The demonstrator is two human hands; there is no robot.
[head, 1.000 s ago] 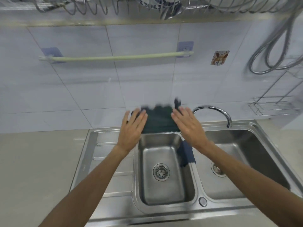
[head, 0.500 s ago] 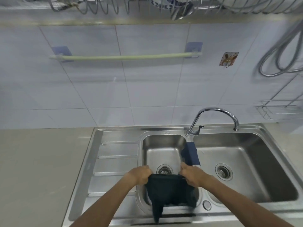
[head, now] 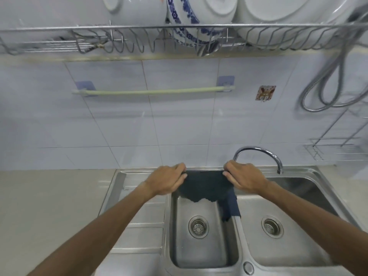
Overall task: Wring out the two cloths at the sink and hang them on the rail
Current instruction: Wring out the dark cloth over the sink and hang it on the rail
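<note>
Both hands, left hand (head: 166, 181) and right hand (head: 244, 179), have fingers pinched shut on the dark cloth (head: 205, 187) mid-frame; I'd keep the edge taut while lifting to the rail (head: 153, 92) above.

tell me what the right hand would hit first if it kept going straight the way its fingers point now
The right hand points left along the dark cloth, so it would probably meet the left hand gripping the other end; their depths look about equal.
</note>
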